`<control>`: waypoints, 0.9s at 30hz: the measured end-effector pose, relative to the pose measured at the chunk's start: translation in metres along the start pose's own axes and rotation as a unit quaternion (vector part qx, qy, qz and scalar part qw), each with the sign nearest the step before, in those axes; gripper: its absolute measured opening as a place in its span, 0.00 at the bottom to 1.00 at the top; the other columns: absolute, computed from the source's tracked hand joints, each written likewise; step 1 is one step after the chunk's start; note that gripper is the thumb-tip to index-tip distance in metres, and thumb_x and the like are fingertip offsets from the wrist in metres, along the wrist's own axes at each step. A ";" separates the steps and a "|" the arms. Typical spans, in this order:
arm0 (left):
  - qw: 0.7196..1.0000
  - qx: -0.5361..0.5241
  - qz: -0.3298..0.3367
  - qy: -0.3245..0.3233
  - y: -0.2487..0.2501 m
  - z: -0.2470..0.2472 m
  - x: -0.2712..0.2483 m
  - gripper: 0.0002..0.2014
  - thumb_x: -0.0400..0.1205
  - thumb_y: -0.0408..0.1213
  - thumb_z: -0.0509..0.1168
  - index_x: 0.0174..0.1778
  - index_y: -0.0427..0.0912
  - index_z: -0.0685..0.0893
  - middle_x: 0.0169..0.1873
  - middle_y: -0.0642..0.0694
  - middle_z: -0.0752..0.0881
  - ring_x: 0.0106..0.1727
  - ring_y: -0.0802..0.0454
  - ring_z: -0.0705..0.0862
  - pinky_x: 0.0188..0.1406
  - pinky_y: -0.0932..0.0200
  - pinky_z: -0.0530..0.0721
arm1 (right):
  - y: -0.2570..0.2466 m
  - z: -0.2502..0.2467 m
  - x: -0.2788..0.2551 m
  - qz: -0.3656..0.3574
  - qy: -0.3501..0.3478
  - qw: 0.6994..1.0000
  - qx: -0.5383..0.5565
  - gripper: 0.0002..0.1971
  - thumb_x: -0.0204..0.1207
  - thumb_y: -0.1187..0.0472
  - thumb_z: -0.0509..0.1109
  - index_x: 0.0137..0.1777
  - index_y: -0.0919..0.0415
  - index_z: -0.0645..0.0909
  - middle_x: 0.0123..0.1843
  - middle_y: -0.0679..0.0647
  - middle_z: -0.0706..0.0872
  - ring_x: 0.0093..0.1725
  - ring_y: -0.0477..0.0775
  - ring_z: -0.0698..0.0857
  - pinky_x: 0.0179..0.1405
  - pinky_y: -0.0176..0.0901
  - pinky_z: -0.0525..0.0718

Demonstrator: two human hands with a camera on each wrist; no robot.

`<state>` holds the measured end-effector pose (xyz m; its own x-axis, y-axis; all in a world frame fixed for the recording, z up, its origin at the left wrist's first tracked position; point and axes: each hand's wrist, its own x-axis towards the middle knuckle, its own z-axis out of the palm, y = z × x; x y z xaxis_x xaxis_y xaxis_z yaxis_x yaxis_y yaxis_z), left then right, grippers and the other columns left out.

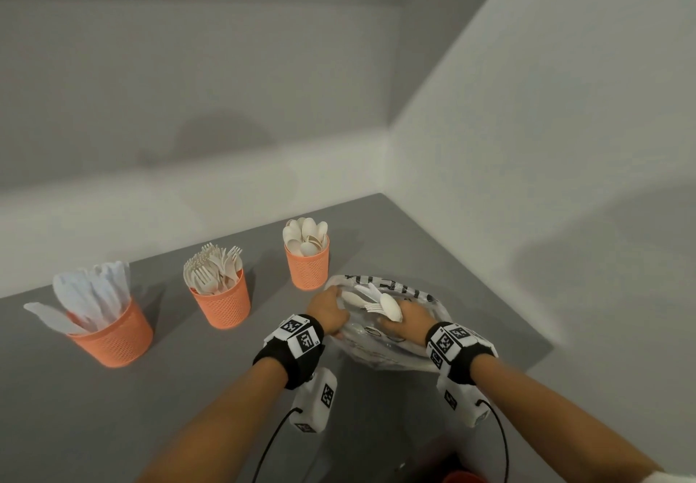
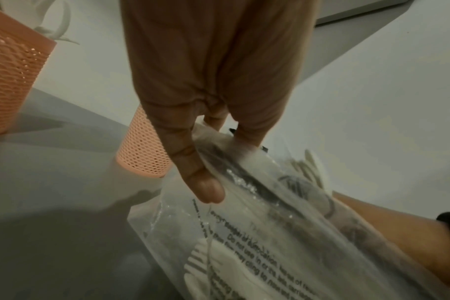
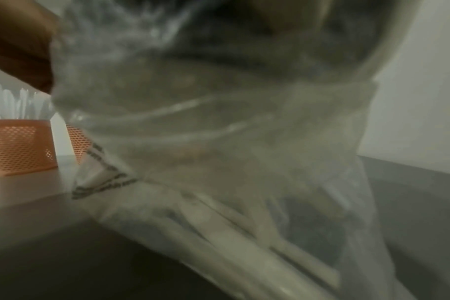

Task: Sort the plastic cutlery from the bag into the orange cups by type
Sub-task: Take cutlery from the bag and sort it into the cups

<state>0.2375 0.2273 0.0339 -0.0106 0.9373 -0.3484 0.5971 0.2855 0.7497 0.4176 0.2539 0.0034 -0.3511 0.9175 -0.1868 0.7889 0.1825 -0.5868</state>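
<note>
On the grey counter (image 1: 196,388) I see three orange cups: the left cup (image 1: 113,335) holds knives, the middle cup (image 1: 222,303) forks, the far cup (image 1: 307,266) spoons. The clear bag (image 1: 380,351) lies just in front of the spoon cup. My left hand (image 1: 327,311) pinches the bag's rim; my right hand (image 1: 408,322), inside the mouth, grips a spoon (image 1: 389,307). The right wrist view is blurred by plastic.
</note>
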 end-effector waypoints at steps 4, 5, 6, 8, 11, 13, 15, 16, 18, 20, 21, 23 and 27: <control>1.000 0.003 0.010 0.006 -0.001 0.001 -0.003 0.26 0.81 0.26 0.56 0.76 0.38 0.64 0.65 0.33 0.78 0.46 0.36 0.89 0.39 0.52 0.90 | 0.002 -0.005 -0.007 -0.014 0.033 0.999 0.040 0.12 0.75 0.54 0.65 0.52 0.60 0.83 0.48 0.58 0.89 0.48 0.57 0.86 0.51 0.50 0.84; 1.000 0.005 0.018 0.013 0.000 0.002 -0.004 0.26 0.80 0.26 0.56 0.76 0.39 0.65 0.65 0.33 0.78 0.48 0.36 0.88 0.42 0.49 0.90 | 0.001 -0.006 -0.008 -0.011 0.033 0.999 0.040 0.12 0.76 0.55 0.65 0.53 0.61 0.83 0.49 0.58 0.89 0.48 0.57 0.86 0.51 0.49 0.84; 0.999 0.011 0.031 0.025 0.000 0.003 -0.004 0.25 0.80 0.26 0.56 0.76 0.38 0.66 0.65 0.33 0.79 0.51 0.35 0.87 0.47 0.46 0.89 | 0.000 -0.008 -0.009 -0.007 0.028 0.999 0.034 0.12 0.76 0.55 0.65 0.54 0.61 0.82 0.49 0.58 0.89 0.46 0.56 0.85 0.50 0.46 0.83; 0.997 0.034 0.056 0.036 0.002 0.005 -0.002 0.26 0.79 0.27 0.55 0.76 0.40 0.68 0.64 0.33 0.81 0.54 0.34 0.85 0.57 0.44 0.85 | 0.000 -0.009 -0.007 0.005 0.016 1.000 0.004 0.13 0.77 0.53 0.67 0.56 0.59 0.81 0.46 0.56 0.86 0.44 0.53 0.82 0.46 0.41 0.79; 0.996 0.051 0.078 0.015 0.008 0.007 -0.004 0.25 0.79 0.25 0.54 0.73 0.42 0.72 0.60 0.32 0.83 0.45 0.38 0.86 0.50 0.52 0.86 | -0.007 -0.008 -0.003 0.025 -0.010 1.000 -0.011 0.17 0.75 0.50 0.68 0.60 0.57 0.79 0.50 0.56 0.87 0.47 0.55 0.83 0.48 0.44 0.81; 0.996 0.050 0.076 0.012 0.010 0.008 -0.003 0.25 0.79 0.25 0.54 0.74 0.42 0.72 0.65 0.34 0.80 0.54 0.35 0.85 0.54 0.50 0.85 | -0.015 -0.005 -0.001 0.021 -0.009 1.000 -0.002 0.17 0.76 0.50 0.67 0.61 0.59 0.79 0.50 0.57 0.87 0.47 0.55 0.83 0.49 0.45 0.82; 0.996 0.048 0.068 0.012 0.009 0.007 -0.002 0.26 0.80 0.25 0.54 0.76 0.42 0.69 0.72 0.36 0.74 0.61 0.34 0.82 0.59 0.48 0.83 | -0.022 -0.004 -0.001 0.023 0.016 0.998 0.061 0.13 0.77 0.54 0.67 0.57 0.61 0.80 0.41 0.56 0.85 0.38 0.52 0.82 0.40 0.40 0.80; 0.997 0.046 0.060 0.014 0.007 0.007 0.000 0.26 0.80 0.26 0.54 0.77 0.40 0.67 0.74 0.37 0.71 0.62 0.34 0.81 0.62 0.46 0.82 | -0.023 -0.004 -0.001 0.026 0.032 0.992 0.116 0.10 0.77 0.57 0.68 0.54 0.61 0.80 0.33 0.53 0.84 0.31 0.49 0.82 0.33 0.38 0.79; 0.998 0.035 0.040 0.021 0.002 0.008 0.002 0.27 0.81 0.29 0.56 0.78 0.36 0.64 0.75 0.36 0.70 0.64 0.34 0.81 0.64 0.43 0.80 | -0.026 -0.007 0.002 0.039 0.069 0.976 0.202 0.06 0.77 0.58 0.69 0.47 0.60 0.79 0.22 0.47 0.80 0.20 0.44 0.78 0.20 0.32 0.75; 0.999 0.020 0.031 0.029 0.002 0.009 0.000 0.27 0.82 0.31 0.58 0.78 0.35 0.63 0.74 0.36 0.71 0.63 0.35 0.82 0.63 0.44 0.81 | -0.030 -0.013 0.007 0.045 0.115 0.956 0.266 0.07 0.76 0.57 0.71 0.42 0.59 0.78 0.23 0.49 0.77 0.21 0.46 0.75 0.18 0.32 0.72; 0.999 0.009 0.033 0.029 0.003 0.010 -0.001 0.27 0.82 0.32 0.59 0.78 0.35 0.63 0.73 0.36 0.73 0.60 0.36 0.83 0.60 0.45 0.83 | -0.035 -0.018 0.008 0.045 0.133 0.943 0.302 0.08 0.76 0.57 0.71 0.42 0.60 0.78 0.24 0.50 0.76 0.21 0.47 0.74 0.17 0.33 0.72; 0.999 -0.015 0.045 0.024 0.005 0.008 -0.003 0.26 0.83 0.34 0.60 0.77 0.36 0.63 0.72 0.37 0.74 0.60 0.37 0.83 0.59 0.47 0.83 | -0.047 -0.031 0.013 0.034 0.174 0.914 0.364 0.09 0.76 0.57 0.71 0.43 0.63 0.79 0.24 0.52 0.74 0.17 0.44 0.72 0.16 0.35 0.72; 0.990 -0.049 0.076 0.111 0.010 -0.010 -0.010 0.17 0.83 0.34 0.60 0.68 0.35 0.76 0.68 0.39 0.78 0.69 0.43 0.76 0.66 0.57 0.72 | -0.079 -0.055 0.023 -0.003 0.236 0.865 0.443 0.15 0.77 0.57 0.70 0.30 0.59 0.73 0.17 0.49 0.71 0.14 0.43 0.69 0.16 0.34 0.70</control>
<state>0.2355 0.2226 0.0503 -0.1098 0.9886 -0.1029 0.5248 0.1456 0.8387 0.3753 0.2799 0.0890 0.0565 0.9977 0.0382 0.0174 0.0373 -0.9992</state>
